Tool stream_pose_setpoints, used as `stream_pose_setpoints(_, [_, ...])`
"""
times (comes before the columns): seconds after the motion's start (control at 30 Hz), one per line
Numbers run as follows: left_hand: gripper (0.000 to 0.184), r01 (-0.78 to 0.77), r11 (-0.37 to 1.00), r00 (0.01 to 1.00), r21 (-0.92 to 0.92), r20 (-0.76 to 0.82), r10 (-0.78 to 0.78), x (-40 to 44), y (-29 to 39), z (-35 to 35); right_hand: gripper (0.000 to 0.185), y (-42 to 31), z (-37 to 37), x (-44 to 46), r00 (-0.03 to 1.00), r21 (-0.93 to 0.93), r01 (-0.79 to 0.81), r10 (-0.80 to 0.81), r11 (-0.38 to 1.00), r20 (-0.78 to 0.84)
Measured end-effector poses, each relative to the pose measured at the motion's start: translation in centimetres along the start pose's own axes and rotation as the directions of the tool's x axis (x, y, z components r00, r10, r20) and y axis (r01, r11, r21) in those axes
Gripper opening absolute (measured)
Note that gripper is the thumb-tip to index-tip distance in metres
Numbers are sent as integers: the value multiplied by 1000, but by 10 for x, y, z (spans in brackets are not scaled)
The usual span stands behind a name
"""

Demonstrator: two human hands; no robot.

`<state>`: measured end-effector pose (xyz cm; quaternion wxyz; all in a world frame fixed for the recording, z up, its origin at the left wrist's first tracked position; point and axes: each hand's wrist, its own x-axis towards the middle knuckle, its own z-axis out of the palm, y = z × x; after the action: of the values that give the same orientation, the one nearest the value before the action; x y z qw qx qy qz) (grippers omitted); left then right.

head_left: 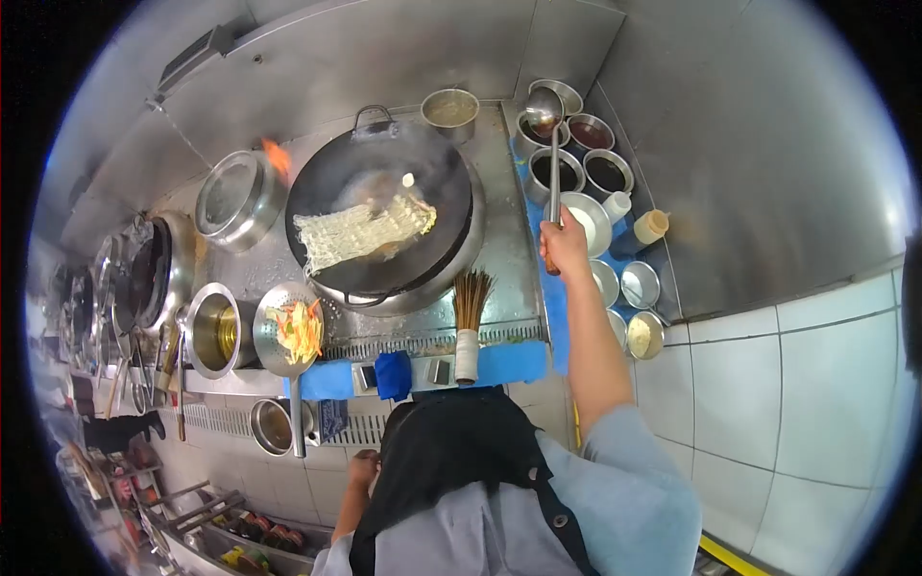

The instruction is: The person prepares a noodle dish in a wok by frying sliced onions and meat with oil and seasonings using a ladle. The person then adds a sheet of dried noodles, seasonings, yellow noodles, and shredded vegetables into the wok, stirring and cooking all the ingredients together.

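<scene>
My right hand (565,245) is closed around the handle of a ladle (554,178). The ladle's bowl is over the metal sauce pots at the back right, with dark liquid showing at it. Low beside the black apron, my left hand (363,468) is at my side, apart from the stove; its fingers are too small and hidden to read. A flat sheet of pale noodles (360,233) lies in the large black wok (327,182), with yellowish bits at its right end. Steam rises there. A strainer (298,384) holding shredded vegetables (298,331) rests on a metal pot.
Several sauce pots (607,173) and small bowls (641,285) crowd the right side, along with squeeze bottles (651,227). A bamboo wok brush (468,326) stands at the front edge. Flame (277,158) shows beside an upturned pot (230,200). A pot of oil (219,331) stands left.
</scene>
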<state>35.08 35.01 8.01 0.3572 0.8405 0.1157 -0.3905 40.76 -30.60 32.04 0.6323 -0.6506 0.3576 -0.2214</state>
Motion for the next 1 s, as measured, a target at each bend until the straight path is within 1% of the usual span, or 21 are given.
stream_pose_setpoints(0.03, [24,-22,998,1000,54,-16,23,0,8,3,53,4,-6,7,1000,-17,0,-1,1000,-20])
stream_pose_setpoints(0.07, [24,-41,997,999,62,-20,42,-1,15,7,52,8,-12,13,999,-35,-1,-1,999,-41])
stream_pose_setpoints(0.17, [24,-89,993,996,83,-19,91,-9,41,12,51,17,-24,24,1000,-100,-8,7,995,-7])
stream_pose_setpoints(0.23, [25,-112,990,993,89,-13,114,-10,47,15,50,27,-27,25,1000,-74,-17,18,997,22])
stream_pose_setpoints(0.27, [25,-90,990,996,112,-5,91,-11,49,16,49,31,-28,26,999,-62,-19,22,998,38])
stream_pose_setpoints(0.3, [26,-68,989,998,133,2,69,-18,60,18,46,32,-30,24,997,-30,-31,33,999,65])
stream_pose_setpoints(0.37, [27,-115,982,993,148,15,114,-12,42,21,46,33,-36,22,994,43,-61,57,997,89])
stream_pose_setpoints(0.4, [27,-184,972,983,143,21,183,-2,20,22,45,33,-38,23,992,79,-75,67,994,104])
stream_pose_setpoints(0.43, [27,-253,958,967,137,27,252,9,-2,24,37,32,-41,23,989,135,-109,95,985,112])
stream_pose_setpoints(0.5, [29,-188,929,982,318,35,187,-5,7,26,21,31,-48,25,981,244,-174,145,954,131])
stream_pose_setpoints(0.53, [30,-155,901,987,405,36,154,-13,16,27,20,29,-53,27,971,323,-209,158,923,177])
stream_pose_setpoints(0.6, [30,-143,923,989,358,23,144,-16,13,29,19,26,-64,30,947,465,-285,171,838,273])
stream_pose_setpoints(0.67, [28,-110,953,994,282,16,110,-18,11,30,18,26,-70,26,941,575,-289,117,765,317])
stream_pose_setpoints(0.7, [27,-84,971,996,224,16,83,-25,25,30,17,25,-70,22,937,623,-294,88,725,339])
stream_pose_setpoints(0.73, [26,-52,985,999,164,16,50,-30,33,31,20,16,-67,11,937,588,-280,83,759,340])
stream_pose_setpoints(0.8, [23,-98,969,995,228,36,92,-16,27,31,27,-4,-53,-16,932,509,-261,76,820,356])
stream_pose_setpoints(0.83, [22,-116,960,993,254,41,109,-8,22,30,33,-12,-42,-28,927,496,-263,73,828,368])
stream_pose_setpoints(0.87, [21,-329,854,942,402,72,329,27,-11,30,38,-18,-30,-40,920,481,-268,73,835,385])
stream_pose_setpoints(0.9, [21,-504,681,843,531,134,520,49,-41,32,44,-22,-17,-50,912,465,-273,73,842,404])
stream_pose_setpoints(0.97, [22,-410,817,908,406,97,408,50,-27,31,54,-25,5,-60,869,380,-307,94,873,486])
stream_pose_setpoints(1.0, [23,-326,884,943,334,53,328,39,-12,29,60,-25,15,-63,847,338,-318,106,886,521])
